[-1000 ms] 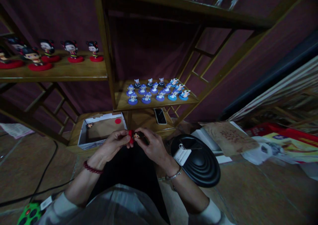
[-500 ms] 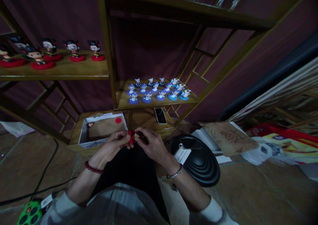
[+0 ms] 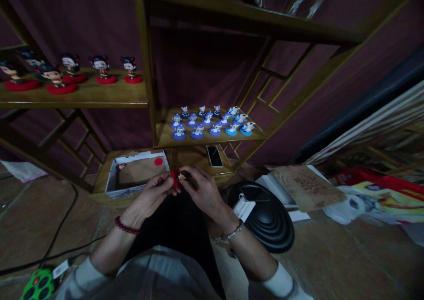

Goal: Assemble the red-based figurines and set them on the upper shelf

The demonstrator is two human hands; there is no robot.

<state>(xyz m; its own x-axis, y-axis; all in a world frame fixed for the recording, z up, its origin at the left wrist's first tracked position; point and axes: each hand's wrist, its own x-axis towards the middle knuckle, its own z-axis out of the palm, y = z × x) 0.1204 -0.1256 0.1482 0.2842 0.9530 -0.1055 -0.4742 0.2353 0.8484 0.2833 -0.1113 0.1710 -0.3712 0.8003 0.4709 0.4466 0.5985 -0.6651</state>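
Observation:
Between my two hands is a small black-haired figurine [image 3: 182, 175], lying sideways with a red round base [image 3: 174, 179] at its left end. My left hand [image 3: 158, 190] pinches the base between thumb and fingers. Fingers of my right hand [image 3: 202, 193] are closed around the figurine's head end and hide part of it. Just behind my left hand stands an open cardboard box [image 3: 132, 173]; inside it lie another dark-haired figurine [image 3: 121, 166] and a loose red disc [image 3: 158, 161].
Red-based figurines [image 3: 102, 68] stand on the left shelf. Several purple, blue and dark figurines [image 3: 198, 131] fill the middle shelf. A phone [image 3: 214, 156] lies on the lower board. On my right are a black ridged round object [image 3: 271, 223] and paper bags [image 3: 304, 187]; cables [image 3: 59, 225] cross the floor left.
My grip on the figurine and its base has shifted slightly, and more of the figurine's face shows now. The whole view has moved a little.

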